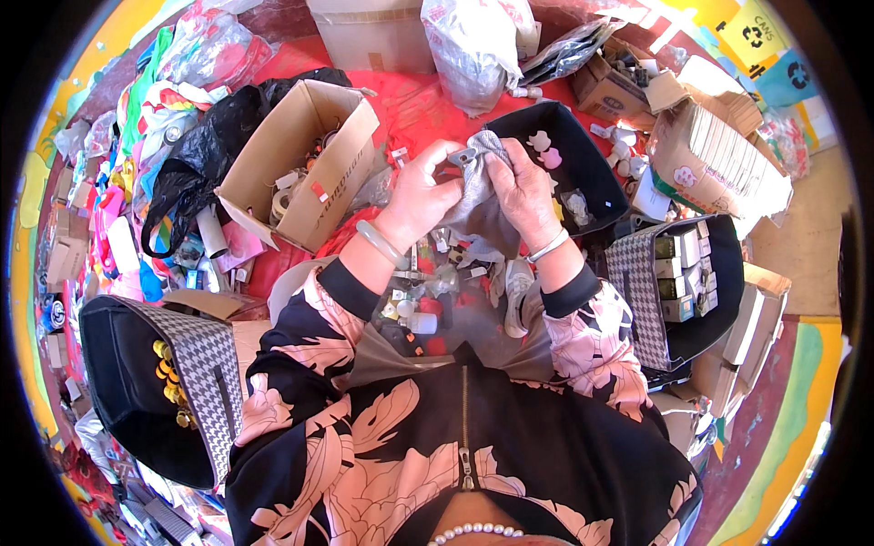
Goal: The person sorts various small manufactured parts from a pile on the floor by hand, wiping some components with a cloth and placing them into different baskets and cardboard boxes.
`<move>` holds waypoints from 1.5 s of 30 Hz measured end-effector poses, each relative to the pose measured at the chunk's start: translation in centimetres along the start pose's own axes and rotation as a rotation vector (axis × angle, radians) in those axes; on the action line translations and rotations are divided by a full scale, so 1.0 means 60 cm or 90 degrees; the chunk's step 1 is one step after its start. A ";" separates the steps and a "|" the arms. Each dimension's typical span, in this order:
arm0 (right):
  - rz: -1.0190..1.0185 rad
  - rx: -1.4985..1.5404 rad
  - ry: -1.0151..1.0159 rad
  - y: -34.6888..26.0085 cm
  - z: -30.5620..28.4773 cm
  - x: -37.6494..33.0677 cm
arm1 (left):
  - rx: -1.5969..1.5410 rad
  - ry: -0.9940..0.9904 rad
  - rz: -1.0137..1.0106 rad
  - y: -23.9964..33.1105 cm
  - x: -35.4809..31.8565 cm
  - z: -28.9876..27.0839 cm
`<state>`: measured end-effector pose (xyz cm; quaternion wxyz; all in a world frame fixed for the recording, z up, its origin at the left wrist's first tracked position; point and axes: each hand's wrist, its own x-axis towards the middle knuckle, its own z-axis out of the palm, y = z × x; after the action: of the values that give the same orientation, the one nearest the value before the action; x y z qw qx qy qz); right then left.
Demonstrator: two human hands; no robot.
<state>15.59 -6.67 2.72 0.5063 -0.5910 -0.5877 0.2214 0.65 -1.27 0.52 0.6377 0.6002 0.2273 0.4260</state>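
Left hand (421, 193): fingers pinch one small grey object (462, 157); right hand (526, 193): fingers grip one grey cloth (478, 187) (bangles (381, 244): two).

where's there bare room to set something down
Red sheeting beyond the left hand looks mostly bare, between the open cardboard box and the translucent plastic bag. Crowded: the pile of small items below the grey cloth, and the far-left heap.

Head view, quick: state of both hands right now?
Left hand: closed, holding a small grey item.
Right hand: closed, holding a grey cloth.
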 end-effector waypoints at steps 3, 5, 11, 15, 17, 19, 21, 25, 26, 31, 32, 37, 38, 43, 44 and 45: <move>0.086 -0.096 0.032 -0.001 0.009 0.000 | 0.092 0.031 0.088 -0.009 -0.009 0.016; 0.108 -0.028 0.060 0.014 0.013 0.004 | 0.329 0.003 0.278 -0.003 -0.004 0.017; 0.162 0.113 0.180 0.069 -0.008 0.025 | 0.447 0.013 0.335 0.005 -0.004 0.010; 0.264 0.539 0.229 0.060 -0.070 0.057 | 0.051 0.116 -0.016 0.007 0.001 -0.010; 0.250 0.561 0.128 0.047 -0.078 0.051 | -0.160 0.092 -0.100 0.007 0.003 -0.019; 0.287 0.592 0.048 0.027 -0.069 0.041 | -0.296 0.079 -0.164 0.009 0.003 -0.018; 0.324 0.652 -0.082 0.026 -0.041 0.031 | -0.311 0.038 -0.181 0.001 0.004 -0.016; 0.171 0.305 -0.199 -0.006 -0.020 0.015 | -0.376 0.004 -0.233 0.006 0.003 -0.017; 0.127 0.207 -0.210 0.000 -0.023 0.018 | -0.398 -0.001 -0.252 0.007 0.003 -0.020; -0.035 -0.070 -0.083 -0.009 -0.002 0.004 | -0.440 -0.040 -0.255 -0.004 -0.004 -0.021; -0.064 -0.119 -0.056 -0.019 -0.001 0.005 | -0.401 -0.038 -0.233 -0.001 -0.007 -0.017; -0.002 -0.226 0.011 0.002 0.015 0.003 | 0.044 -0.056 -0.021 0.000 -0.005 -0.009; 0.023 -0.206 0.022 0.004 0.018 0.004 | 0.086 -0.049 0.046 -0.001 -0.005 -0.007; 0.317 0.320 0.023 0.051 0.015 0.015 | 0.344 -0.027 0.177 0.001 -0.008 -0.007; 0.384 0.492 -0.018 0.031 0.005 0.013 | 0.347 -0.021 0.200 -0.001 -0.007 -0.009; 0.434 0.553 -0.029 0.025 0.003 0.015 | 0.349 -0.014 0.223 -0.002 -0.006 -0.010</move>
<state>16.32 -5.51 1.66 0.5904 -0.4799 -0.2287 0.6073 -0.01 -1.22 0.23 0.3715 0.7843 0.2197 0.4456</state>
